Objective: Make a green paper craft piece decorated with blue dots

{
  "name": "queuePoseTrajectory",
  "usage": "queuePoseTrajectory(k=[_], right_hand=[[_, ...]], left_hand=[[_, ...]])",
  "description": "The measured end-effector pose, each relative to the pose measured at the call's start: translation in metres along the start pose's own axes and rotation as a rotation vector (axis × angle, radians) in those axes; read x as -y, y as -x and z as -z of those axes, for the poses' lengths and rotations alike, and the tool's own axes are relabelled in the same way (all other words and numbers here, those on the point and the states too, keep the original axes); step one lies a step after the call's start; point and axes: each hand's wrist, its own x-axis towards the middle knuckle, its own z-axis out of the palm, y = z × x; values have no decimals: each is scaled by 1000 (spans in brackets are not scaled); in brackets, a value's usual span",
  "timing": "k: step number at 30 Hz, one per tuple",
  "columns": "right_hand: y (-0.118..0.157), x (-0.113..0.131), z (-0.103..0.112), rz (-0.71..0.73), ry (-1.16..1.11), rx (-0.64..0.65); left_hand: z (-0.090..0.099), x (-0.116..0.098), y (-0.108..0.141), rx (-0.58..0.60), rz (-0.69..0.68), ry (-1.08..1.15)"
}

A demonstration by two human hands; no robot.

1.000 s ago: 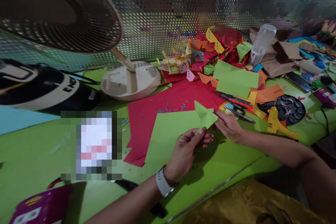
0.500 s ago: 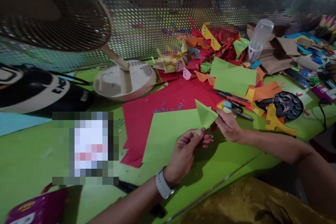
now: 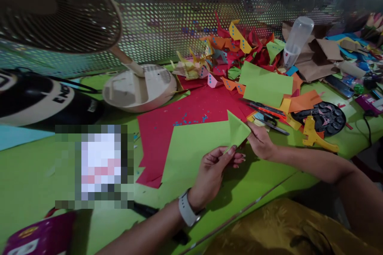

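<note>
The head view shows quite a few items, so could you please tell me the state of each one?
Folded green paper, creased, with a pointed tip.
Left hand, pinching the paper's lower edge.
Right hand, closed on its right corner.
Red paper, spread out, blue bits on it.
Glue gun, lying on its side.
Clear bottle, tilted.
Fan, standing; running or off, I cannot tell.

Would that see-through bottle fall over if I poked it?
The bottle would probably tip easily, being tall and narrow. It's likely light, since it looks like thin, clear plastic. Once down, it might roll, because its sides look round.
</note>
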Motion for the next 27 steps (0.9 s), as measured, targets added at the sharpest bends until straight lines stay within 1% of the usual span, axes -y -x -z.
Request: queuePoseTrajectory(k=[4, 6, 9, 12, 14, 16, 19, 22, 27], right_hand=[[-2, 2, -1, -110, -116, 7], [-6, 2, 3, -181, -120, 38], [-15, 3, 13, -251, -141, 127], [-23, 7, 23, -255, -296, 240], [-26, 10, 27, -281, -377, 283], [-27, 12, 26, -332, -392, 265], [-27, 13, 23, -387, -365, 193], [-26, 14, 21, -392, -352, 155], [-28, 10, 23, -413, -354, 120]], left_hand=[[2, 0, -1, 2, -1, -1], [4, -2, -3, -12, -9, -8], [8, -5, -8, -42, -34, -36], [11, -9, -13, -57, -75, -71], [13, -11, -16, -49, -104, -92], [13, -12, -17, -32, -128, -116], [13, -13, -18, -3, -155, -157], [14, -14, -18, 13, -186, -199], [14, -17, -19, -2, -220, -246]])
